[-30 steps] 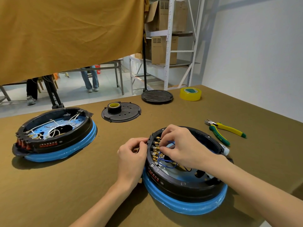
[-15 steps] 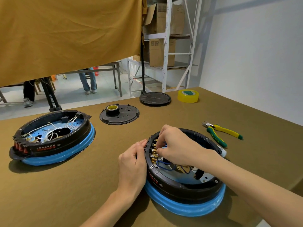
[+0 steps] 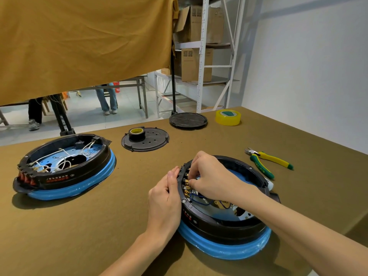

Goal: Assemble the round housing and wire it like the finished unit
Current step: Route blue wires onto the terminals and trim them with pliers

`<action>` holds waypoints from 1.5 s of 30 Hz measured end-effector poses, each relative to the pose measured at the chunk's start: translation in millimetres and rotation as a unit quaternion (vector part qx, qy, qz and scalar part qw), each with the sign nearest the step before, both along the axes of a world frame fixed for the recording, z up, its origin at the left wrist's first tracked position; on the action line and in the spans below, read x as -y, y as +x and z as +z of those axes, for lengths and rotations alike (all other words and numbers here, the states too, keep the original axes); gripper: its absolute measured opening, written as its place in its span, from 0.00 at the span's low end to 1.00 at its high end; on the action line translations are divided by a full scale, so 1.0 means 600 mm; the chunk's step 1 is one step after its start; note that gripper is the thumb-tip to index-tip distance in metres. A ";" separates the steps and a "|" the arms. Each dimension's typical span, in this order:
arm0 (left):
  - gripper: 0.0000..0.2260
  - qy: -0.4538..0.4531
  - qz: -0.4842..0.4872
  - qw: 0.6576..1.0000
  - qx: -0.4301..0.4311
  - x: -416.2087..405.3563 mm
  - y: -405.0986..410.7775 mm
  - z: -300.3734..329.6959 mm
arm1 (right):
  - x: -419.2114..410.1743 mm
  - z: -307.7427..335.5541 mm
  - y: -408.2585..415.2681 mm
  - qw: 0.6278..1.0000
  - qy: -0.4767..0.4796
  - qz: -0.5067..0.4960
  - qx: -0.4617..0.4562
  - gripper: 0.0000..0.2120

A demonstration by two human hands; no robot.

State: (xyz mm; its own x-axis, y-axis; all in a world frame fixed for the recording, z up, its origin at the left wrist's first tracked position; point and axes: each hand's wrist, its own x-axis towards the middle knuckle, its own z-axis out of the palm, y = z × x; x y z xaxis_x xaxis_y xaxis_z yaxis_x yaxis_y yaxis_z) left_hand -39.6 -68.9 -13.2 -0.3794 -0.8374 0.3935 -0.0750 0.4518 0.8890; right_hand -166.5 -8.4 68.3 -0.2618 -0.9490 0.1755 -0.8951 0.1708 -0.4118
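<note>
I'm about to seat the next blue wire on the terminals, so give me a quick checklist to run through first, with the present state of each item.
1. Housing steadied: ok. The left hand rests against the outer rim of the near housing, beside the terminals.
2. Terminals reachable: ok. The right hand is at the brass terminals inside the rim.
3. Wire held in the fingers: cannot tell, the right hand hides its fingertips.
4. Blue wire free of snags: cannot tell, it runs partly under the hand.
5. Finished unit in sight for comparing: ok, at the left, white wiring showing.
6. Cutters at hand: ok, on the table right of the housing.
</note>
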 end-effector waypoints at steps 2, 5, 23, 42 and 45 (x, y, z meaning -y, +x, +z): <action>0.29 -0.008 0.002 1.000 0.009 0.001 0.001 0.002 | 0.000 -0.002 -0.002 1.000 -0.006 -0.005 0.005 0.05; 0.28 -0.018 -0.005 1.000 0.021 0.001 0.000 0.005 | -0.002 0.002 -0.007 1.000 0.000 -0.015 0.011 0.06; 0.30 -0.018 -0.016 1.000 0.019 0.000 0.002 0.011 | -0.037 -0.017 -0.030 0.991 -0.063 0.043 0.110 0.06; 0.14 0.009 0.003 1.000 0.007 0.006 0.005 0.008 | -0.042 -0.016 -0.043 0.994 -0.024 0.099 0.043 0.07; 0.12 -0.004 0.029 1.000 -0.003 0.003 0.007 0.010 | -0.040 -0.015 -0.042 0.995 -0.020 0.100 0.019 0.08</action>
State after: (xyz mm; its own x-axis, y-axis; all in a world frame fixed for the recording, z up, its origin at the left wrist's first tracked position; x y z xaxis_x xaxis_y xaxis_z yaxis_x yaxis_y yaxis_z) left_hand -35.2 -70.7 -7.4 -0.3282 -0.8543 0.4031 -0.0949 0.4544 0.8857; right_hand -191.8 15.5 59.0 -0.0749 -0.9754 0.2072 -0.8933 -0.0267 -0.4486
